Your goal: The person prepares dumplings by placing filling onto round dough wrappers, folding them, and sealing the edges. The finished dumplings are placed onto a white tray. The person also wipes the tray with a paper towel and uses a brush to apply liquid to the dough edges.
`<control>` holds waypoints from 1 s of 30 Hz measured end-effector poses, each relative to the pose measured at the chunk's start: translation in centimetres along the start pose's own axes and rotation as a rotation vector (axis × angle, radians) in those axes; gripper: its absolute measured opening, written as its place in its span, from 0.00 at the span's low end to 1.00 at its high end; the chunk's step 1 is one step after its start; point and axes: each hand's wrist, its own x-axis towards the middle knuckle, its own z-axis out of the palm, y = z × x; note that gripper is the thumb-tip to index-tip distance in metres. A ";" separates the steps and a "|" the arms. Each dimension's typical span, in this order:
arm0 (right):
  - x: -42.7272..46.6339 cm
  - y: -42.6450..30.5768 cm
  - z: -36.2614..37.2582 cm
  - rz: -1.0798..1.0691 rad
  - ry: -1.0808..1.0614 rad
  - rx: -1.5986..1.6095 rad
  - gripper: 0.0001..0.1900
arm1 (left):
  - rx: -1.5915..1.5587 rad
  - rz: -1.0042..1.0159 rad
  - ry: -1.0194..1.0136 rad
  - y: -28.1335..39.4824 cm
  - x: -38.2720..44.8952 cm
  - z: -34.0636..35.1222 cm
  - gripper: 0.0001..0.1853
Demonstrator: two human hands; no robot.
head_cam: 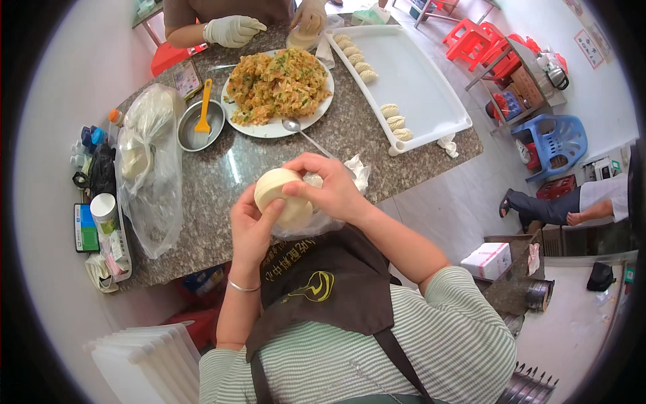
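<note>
Between my left hand (255, 222) and my right hand (328, 187) is a short stack of round dough wrappers (275, 189), tilted, with fingers and thumbs around its edge. More pale dough rounds lie just beneath in a clear plastic bag (308, 227). Beyond my hands, a white oval plate (262, 132) bears a heap of chopped filling (277, 86). A metal spoon (303, 132) rests on the plate's near rim, its handle reaching toward my right hand. Pleated dumplings (396, 122) lie in two groups along the left side of a white tray (429, 91).
A metal bowl (184, 132) with a yellow brush (204, 111), a phone (187, 80) and a plastic bag of dough (151, 151) are on the left. Crumpled tissue (358, 174) lies by my right hand. Across the granite table (212, 202), a person's gloved hands (232, 31) are near another dough stack.
</note>
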 end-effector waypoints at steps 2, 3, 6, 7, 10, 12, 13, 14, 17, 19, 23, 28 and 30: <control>0.3 -0.3 -0.5 -0.015 -0.088 -0.063 0.18 | 0.095 -0.013 -0.053 0.3 0.0 -0.7 0.19; 0.4 -0.4 -0.7 -0.022 -0.134 -0.095 0.18 | 0.144 -0.008 -0.070 0.4 0.0 -0.9 0.19; 0.4 -0.5 -0.4 -0.009 -0.069 -0.093 0.18 | 0.109 0.059 -0.036 0.2 0.0 -0.5 0.18; 0.5 -0.4 -0.3 0.006 -0.047 -0.066 0.18 | 0.066 0.091 -0.011 0.0 0.0 -0.2 0.17; 0.7 -0.2 0.1 0.005 -0.034 -0.040 0.18 | 0.051 0.058 0.018 -0.3 0.0 0.1 0.17; 0.6 -0.3 -0.2 -0.058 -0.093 -0.096 0.17 | 0.104 0.023 -0.060 0.1 0.1 -1.0 0.17; 0.6 -0.3 -0.3 -0.032 -0.111 -0.103 0.17 | 0.130 0.006 -0.098 0.3 0.2 -1.4 0.17; 0.8 -0.3 -0.3 -0.009 -0.130 -0.107 0.17 | 0.139 0.020 -0.082 0.5 0.2 -1.3 0.17; 1.0 0.5 0.2 0.138 -0.110 0.074 0.17 | 0.100 0.034 -0.019 0.7 0.1 -1.1 0.16; 1.1 1.0 0.7 0.201 -0.075 0.177 0.17 | -0.017 0.004 0.043 0.2 0.0 -1.2 0.15; 0.8 0.9 1.1 0.291 -0.066 0.337 0.18 | 0.013 -0.015 0.016 0.9 0.0 -1.7 0.16; 1.6 0.5 0.6 0.280 -0.187 0.477 0.20 | 0.008 -0.043 -0.022 1.4 0.3 -2.8 0.17; 2.0 0.2 0.2 0.284 -0.265 0.285 0.20 | 0.095 -0.057 -0.087 1.4 0.4 -3.2 0.17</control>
